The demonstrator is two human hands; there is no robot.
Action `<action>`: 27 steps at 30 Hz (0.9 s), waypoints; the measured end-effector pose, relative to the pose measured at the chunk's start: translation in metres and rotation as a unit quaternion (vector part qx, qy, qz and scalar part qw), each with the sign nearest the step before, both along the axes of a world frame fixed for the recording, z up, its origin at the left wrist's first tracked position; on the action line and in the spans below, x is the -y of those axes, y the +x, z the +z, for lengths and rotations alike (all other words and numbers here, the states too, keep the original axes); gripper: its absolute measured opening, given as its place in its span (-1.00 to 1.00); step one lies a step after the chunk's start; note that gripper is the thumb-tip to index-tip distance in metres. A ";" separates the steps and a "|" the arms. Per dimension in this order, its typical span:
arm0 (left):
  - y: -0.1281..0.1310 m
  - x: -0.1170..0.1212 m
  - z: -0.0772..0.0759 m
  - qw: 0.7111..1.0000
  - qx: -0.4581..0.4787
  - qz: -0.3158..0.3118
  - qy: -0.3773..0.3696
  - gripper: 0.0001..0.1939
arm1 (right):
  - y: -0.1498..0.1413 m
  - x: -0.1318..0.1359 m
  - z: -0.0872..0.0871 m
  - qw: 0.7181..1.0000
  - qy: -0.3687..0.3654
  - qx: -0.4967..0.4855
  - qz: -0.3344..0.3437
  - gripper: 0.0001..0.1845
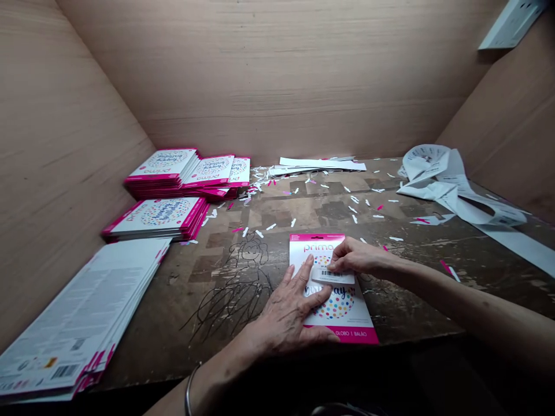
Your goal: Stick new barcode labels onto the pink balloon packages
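Observation:
A pink and white balloon packet (342,323) lies face up at the near edge of the worn table (416,312). My left hand (288,315) lies flat on the packet's lower left, fingers spread, pinning it down. My right hand (358,257) pinches a white barcode sticker (332,275) against the packet's upper middle, just under the printed brand name.
Stacks of the same packets (162,216) sit at the far left, with another fanned row (195,170) behind them. A pile lying back side up (82,323) fills the near left. Curled sticker backing strips (451,185) trail along the right. Small paper scraps (303,196) litter the table.

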State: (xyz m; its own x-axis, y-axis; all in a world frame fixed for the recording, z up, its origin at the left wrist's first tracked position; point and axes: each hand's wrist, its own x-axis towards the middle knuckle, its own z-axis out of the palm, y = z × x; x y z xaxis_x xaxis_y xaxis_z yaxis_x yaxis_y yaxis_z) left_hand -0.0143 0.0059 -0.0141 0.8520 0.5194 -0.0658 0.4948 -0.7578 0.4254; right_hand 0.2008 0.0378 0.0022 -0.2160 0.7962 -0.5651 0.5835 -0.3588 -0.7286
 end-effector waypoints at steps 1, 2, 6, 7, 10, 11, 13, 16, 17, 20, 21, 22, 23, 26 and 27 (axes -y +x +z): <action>0.000 0.000 0.000 1.000 0.002 0.001 0.002 -0.21 | -0.001 -0.001 0.000 1.000 0.001 0.000 0.003 -0.80; 0.000 0.001 0.000 1.000 0.005 0.002 0.005 -0.21 | -0.002 -0.001 0.001 1.000 0.001 -0.001 0.006 -0.79; -0.001 0.001 -0.001 1.000 0.018 0.004 0.008 -0.23 | -0.009 -0.003 0.008 0.998 0.017 0.050 0.038 -0.81; -0.001 0.001 -0.001 1.000 0.019 0.004 0.007 -0.23 | -0.011 -0.004 0.009 0.996 0.022 0.070 0.048 -0.82; -0.001 0.000 -0.002 1.000 0.018 0.003 0.003 -0.22 | -0.016 -0.007 0.011 0.991 0.028 0.115 0.066 -0.87; -0.001 0.000 -0.002 1.000 0.018 0.002 0.003 -0.22 | -0.017 -0.008 0.011 0.989 0.029 0.127 0.072 -0.88; -0.001 0.000 -0.003 1.000 0.017 0.001 0.003 -0.22 | -0.020 -0.008 0.012 0.983 0.036 0.156 0.086 -0.89; -0.002 0.001 -0.005 1.000 0.011 -0.002 0.005 -0.22 | -0.023 -0.006 0.013 0.971 0.060 0.206 0.103 -0.88; -0.002 0.001 -0.005 1.000 0.009 -0.004 0.007 -0.22 | -0.024 -0.005 0.013 0.967 0.069 0.222 0.107 -0.88; -0.002 0.001 -0.007 1.000 0.004 -0.011 0.018 -0.23 | -0.026 -0.003 0.013 0.952 0.095 0.264 0.121 -0.85; -0.002 0.000 -0.008 1.000 0.003 -0.013 0.023 -0.23 | -0.026 -0.002 0.013 0.948 0.102 0.275 0.126 -0.83; -0.002 0.000 -0.008 1.000 0.002 -0.015 0.027 -0.23 | -0.027 -0.002 0.012 0.944 0.109 0.284 0.130 -0.81; -0.002 0.000 -0.008 0.999 0.002 -0.017 0.031 -0.24 | -0.027 -0.001 0.012 0.939 0.116 0.294 0.133 -0.80; -0.002 -0.001 -0.007 0.999 0.004 -0.023 0.033 -0.24 | -0.029 0.002 0.012 0.928 0.136 0.319 0.134 -0.79; -0.002 -0.001 -0.007 0.999 0.002 -0.026 0.031 -0.24 | -0.030 0.004 0.012 0.925 0.141 0.326 0.131 -0.79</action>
State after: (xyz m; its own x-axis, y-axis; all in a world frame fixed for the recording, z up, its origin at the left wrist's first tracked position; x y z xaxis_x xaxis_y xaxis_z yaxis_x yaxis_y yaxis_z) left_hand -0.0159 0.0068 -0.0209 0.8779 0.4780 -0.0306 0.4527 -0.8071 0.3790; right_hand 0.1711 0.0342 0.0144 -0.1091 0.9004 -0.4212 0.9724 0.0086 -0.2333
